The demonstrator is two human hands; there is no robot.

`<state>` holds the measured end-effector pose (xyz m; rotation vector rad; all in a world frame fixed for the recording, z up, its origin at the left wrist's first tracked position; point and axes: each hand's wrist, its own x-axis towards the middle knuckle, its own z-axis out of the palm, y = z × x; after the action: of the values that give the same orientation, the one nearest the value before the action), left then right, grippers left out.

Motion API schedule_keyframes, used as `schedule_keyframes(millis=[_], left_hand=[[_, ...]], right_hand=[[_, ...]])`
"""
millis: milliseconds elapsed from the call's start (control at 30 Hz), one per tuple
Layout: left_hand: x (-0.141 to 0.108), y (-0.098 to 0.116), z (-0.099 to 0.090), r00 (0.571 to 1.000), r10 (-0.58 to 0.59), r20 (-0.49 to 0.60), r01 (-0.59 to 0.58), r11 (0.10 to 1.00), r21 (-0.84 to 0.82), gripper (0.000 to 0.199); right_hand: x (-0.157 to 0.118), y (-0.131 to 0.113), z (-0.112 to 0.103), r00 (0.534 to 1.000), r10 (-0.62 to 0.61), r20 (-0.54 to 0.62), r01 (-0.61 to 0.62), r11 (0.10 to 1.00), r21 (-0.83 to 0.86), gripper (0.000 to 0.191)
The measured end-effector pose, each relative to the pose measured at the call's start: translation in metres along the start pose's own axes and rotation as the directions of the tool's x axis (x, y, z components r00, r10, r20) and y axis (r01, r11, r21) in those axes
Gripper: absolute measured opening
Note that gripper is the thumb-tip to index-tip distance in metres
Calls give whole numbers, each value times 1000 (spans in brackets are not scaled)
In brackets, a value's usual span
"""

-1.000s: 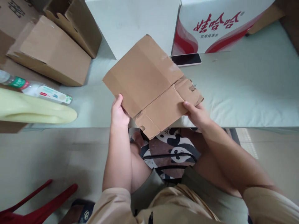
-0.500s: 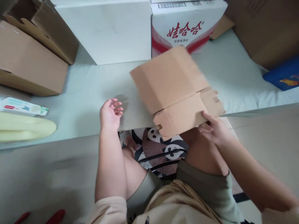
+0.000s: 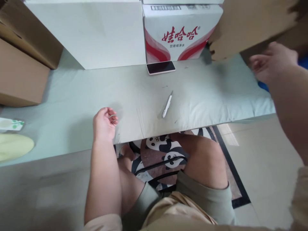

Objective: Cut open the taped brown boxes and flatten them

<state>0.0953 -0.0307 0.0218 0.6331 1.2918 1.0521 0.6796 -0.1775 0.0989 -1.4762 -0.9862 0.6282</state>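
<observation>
My left hand (image 3: 104,123) is palm up with loosely curled fingers and nothing in it, over the front of the cloth-covered surface (image 3: 120,89). At the upper right, my right hand (image 3: 274,62) is blurred, its fingers loosely bent with nothing visible between them. Just beyond it is a flat brown cardboard piece (image 3: 247,24), also blurred, with a notched edge. A white pen (image 3: 167,104) lies on the cloth between my hands. Behind the pen, a phone (image 3: 161,67) with a dark screen lies against a white and red box (image 3: 181,35).
A large white box (image 3: 96,35) stands at the back, with brown boxes (image 3: 21,73) at the left. A pale yellow object (image 3: 15,146) and a printed packet (image 3: 12,124) lie at the left edge. Something blue (image 3: 263,86) shows beyond my right forearm.
My right hand and the cardboard have moved up and right, and the fingers have come off its edge. The pen and phone are now uncovered. My left hand keeps its loose curl.
</observation>
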Motion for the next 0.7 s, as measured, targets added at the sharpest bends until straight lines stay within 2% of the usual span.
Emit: schedule_keyframes(millis=[67, 100, 167, 200, 233, 300, 400, 567, 700], left_hand=[[0, 2, 2, 1000, -7, 1, 7, 1000, -1, 12], [-1, 3, 3, 1000, -9, 1, 9, 1000, -3, 12], [-4, 5, 4, 1000, -2, 0, 2, 1000, -11, 10], [-5, 6, 3, 1000, 7, 1, -7, 1000, -16, 9], [-7, 7, 3, 1000, 19, 3, -19, 1000, -17, 8], [-11, 7, 0, 999, 51, 12, -51, 999, -7, 12], [-17, 7, -6, 995, 99, 30, -99, 995, 5, 19], [-25, 5, -16, 993, 118, 27, -117, 992, -34, 20], [-30, 3, -23, 987, 142, 70, -138, 989, -53, 19]], right_hand=[[-4, 18, 36, 988, 40, -148, -78, 964, -256, 34], [-19, 29, 61, 989, 42, -145, -103, 889, -446, 29], [-64, 51, 112, 996, 51, -74, -84, 818, -570, 28], [-88, 61, 134, 998, 51, -32, -60, 790, -611, 34], [-110, 69, 152, 999, 48, 19, -24, 767, -641, 40], [-140, 79, 174, 993, -6, 115, 92, 638, -765, 47], [-154, 81, 181, 983, -51, 174, 178, 448, -876, 50], [-149, 76, 179, 985, -67, 157, 170, 380, -909, 51], [-151, 77, 181, 984, -72, 163, 178, 348, -920, 52]])
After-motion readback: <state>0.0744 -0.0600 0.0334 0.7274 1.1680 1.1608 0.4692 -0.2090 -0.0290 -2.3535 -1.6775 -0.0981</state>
